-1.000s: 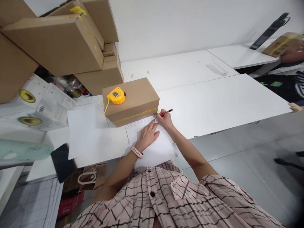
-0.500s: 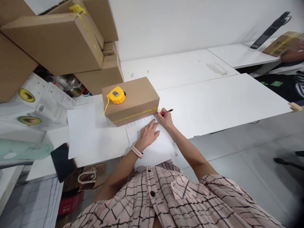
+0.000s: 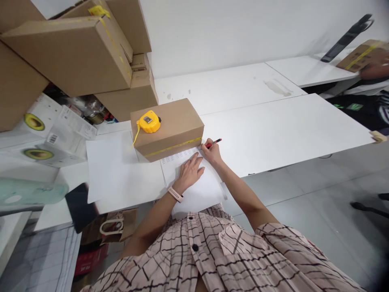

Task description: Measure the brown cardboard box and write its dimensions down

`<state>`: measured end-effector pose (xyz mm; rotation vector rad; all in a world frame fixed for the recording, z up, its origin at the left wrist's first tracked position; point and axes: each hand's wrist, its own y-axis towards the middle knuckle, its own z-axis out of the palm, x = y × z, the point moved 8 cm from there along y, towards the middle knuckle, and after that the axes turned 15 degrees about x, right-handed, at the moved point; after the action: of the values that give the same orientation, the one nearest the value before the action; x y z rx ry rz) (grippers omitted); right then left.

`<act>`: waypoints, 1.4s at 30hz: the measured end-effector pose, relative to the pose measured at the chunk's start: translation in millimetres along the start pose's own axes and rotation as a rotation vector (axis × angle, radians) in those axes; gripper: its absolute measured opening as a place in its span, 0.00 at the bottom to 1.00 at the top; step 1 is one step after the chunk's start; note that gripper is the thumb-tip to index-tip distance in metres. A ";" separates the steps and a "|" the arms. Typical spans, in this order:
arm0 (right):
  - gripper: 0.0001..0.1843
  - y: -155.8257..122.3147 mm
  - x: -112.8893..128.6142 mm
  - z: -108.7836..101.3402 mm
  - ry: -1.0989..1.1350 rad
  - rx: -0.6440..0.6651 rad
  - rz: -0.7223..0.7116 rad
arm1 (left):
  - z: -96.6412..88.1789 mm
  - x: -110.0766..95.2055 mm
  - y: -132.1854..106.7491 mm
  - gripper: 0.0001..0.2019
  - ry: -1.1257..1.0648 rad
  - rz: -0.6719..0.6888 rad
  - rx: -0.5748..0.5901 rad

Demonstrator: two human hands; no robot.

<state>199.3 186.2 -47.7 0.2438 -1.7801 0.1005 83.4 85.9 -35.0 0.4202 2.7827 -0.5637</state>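
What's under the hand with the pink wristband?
White paper lies under the left hand. Rows of small marks show near the cardboard box, but whatever the hand covers on the paper can't be seen.

Right hand (image 3: 212, 153) grips a red-and-black pen (image 3: 215, 143) near the upper right of a printed sheet (image 3: 199, 196); left hand (image 3: 191, 172) lies flat on it. Yellow tape measure (image 3: 151, 123) rests atop a taped cardboard box (image 3: 179, 123) on the white counter (image 3: 261, 127).

Stacked cartons (image 3: 69, 59) and white desks (image 3: 273, 125) suggest an office or storeroom.
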 end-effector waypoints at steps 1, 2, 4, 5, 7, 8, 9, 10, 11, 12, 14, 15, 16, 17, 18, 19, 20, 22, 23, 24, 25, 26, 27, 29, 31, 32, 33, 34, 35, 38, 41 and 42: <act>0.16 -0.1 0.6 -0.6 -0.006 -0.011 -0.002 | -0.6 -0.3 -0.3 0.24 -0.005 0.004 -0.005; 0.17 -1.0 1.6 -2.2 -0.013 -0.032 -0.008 | -1.1 -0.8 -0.6 0.24 -0.011 0.011 -0.012; 0.16 -5.3 4.8 -8.6 -0.039 -0.092 -0.036 | -1.1 -0.9 -1.0 0.23 -0.027 0.022 -0.027; 0.14 -8.6 7.2 -12.6 -0.068 -0.118 -0.062 | -0.8 -0.2 -1.4 0.23 -0.038 0.028 -0.035; 0.10 -16.7 12.7 -20.0 -0.183 -0.143 -0.137 | -1.2 2.4 -3.6 0.22 -0.083 0.055 -0.054; 0.09 -20.6 14.9 -21.8 -0.273 -0.130 -0.172 | -3.7 4.6 -6.3 0.21 -0.122 0.079 -0.074; 0.10 -23.8 15.7 -22.0 -0.381 -0.103 -0.195 | -9.5 7.8 -10.7 0.19 -0.172 0.106 -0.111; 0.11 -26.2 14.5 -21.2 -0.494 -0.068 -0.199 | -19.7 12.5 -17.3 0.17 -0.223 0.130 -0.175; 0.14 -27.6 11.5 -20.1 -0.599 -0.033 -0.183 | -34.9 19.2 -26.4 0.15 -0.268 0.142 -0.272; 0.16 -28.1 7.5 -19.1 -0.684 -0.006 -0.155 | -54.3 27.6 -38.2 0.13 -0.298 0.140 -0.396; 0.22 -27.9 1.3 -18.5 -0.783 0.012 -0.105 | -100.4 46.8 -67.0 0.11 -0.308 0.097 -0.683; 0.25 -27.7 0.0 -18.7 -0.799 0.003 -0.094 | -123.4 55.4 -80.3 0.11 -0.294 0.077 -0.805; 0.28 -27.4 -0.6 -18.9 -0.799 -0.010 -0.091 | -144.7 64.2 -90.5 0.11 -0.288 0.055 -0.899; 0.29 -27.2 -0.9 -19.4 -0.788 -0.024 -0.089 | -163.7 72.5 -96.6 0.13 -0.278 0.037 -0.961; 0.30 -27.0 -1.4 -20.3 -0.771 -0.037 -0.086 | -179.7 80.5 -97.8 0.17 -0.262 0.015 -0.983; 0.30 -26.9 -2.3 -21.6 -0.750 -0.050 -0.080 | -191.8 88.6 -93.2 0.23 -0.253 -0.007 -0.955; 0.29 -26.9 -3.3 -23.4 -0.727 -0.062 -0.073 | -200.0 98.5 -85.3 0.29 -0.270 -0.038 -0.902; 0.26 -27.0 -5.5 -27.2 -0.679 -0.083 -0.066 | -205.7 119.4 -66.0 0.35 -0.367 -0.092 -0.773; 0.24 -27.0 -6.5 -29.1 -0.655 -0.089 -0.064 | -205.7 127.9 -58.4 0.36 -0.425 -0.100 -0.733; 0.23 -27.0 -7.4 -30.7 -0.632 -0.093 -0.060 | -205.3 133.7 -53.3 0.34 -0.476 -0.092 -0.716; 0.22 -27.1 -8.0 -32.2 -0.610 -0.094 -0.054 | -205.2 136.3 -51.5 0.32 -0.512 -0.068 -0.723; 0.21 -27.5 -8.0 -33.5 -0.587 -0.097 -0.046 | -205.3 135.6 -52.6 0.30 -0.533 -0.030 -0.746; 0.21 -28.8 -6.3 -35.2 -0.562 -0.108 -0.042 | -205.0 132.1 -56.0 0.28 -0.552 0.016 -0.769; 0.20 -34.9 4.2 -40.1 -0.491 -0.179 -0.059 | -201.3 118.0 -67.0 0.26 -0.607 0.113 -0.794; 0.19 -44.5 25.1 -43.6 -0.368 -0.266 -0.117 | -193.1 96.7 -78.1 0.25 -0.706 0.216 -0.756; 0.19 -48.7 38.0 -42.4 -0.278 -0.278 -0.151 | -187.3 84.9 -82.1 0.25 -0.769 0.258 -0.711; 0.18 -51.2 52.0 -38.5 -0.173 -0.252 -0.180 | -180.7 73.3 -84.9 0.24 -0.830 0.289 -0.656; 0.18 -51.7 66.3 -31.4 -0.050 -0.184 -0.196 | -173.9 62.4 -86.7 0.24 -0.882 0.307 -0.597; 0.19 -50.2 80.5 -20.3 0.079 -0.066 -0.193 | -167.4 53.0 -87.8 0.24 -0.921 0.315 -0.544; 0.27 -47.5 122.5 11.2 0.361 0.259 -0.148 | -155.8 38.5 -90.6 0.23 -0.975 0.307 -0.472; 0.31 -43.7 147.7 23.0 0.465 0.392 -0.101 | -154.5 41.2 -92.1 0.23 -0.987 0.287 -0.466; 0.32 -41.4 151.4 24.1 0.475 0.403 -0.089 | -154.9 43.6 -91.7 0.23 -0.988 0.278 -0.458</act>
<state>154.5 124.4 91.6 0.5403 -1.2620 0.4206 -18.7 78.8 119.4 0.2958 1.7759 -0.0147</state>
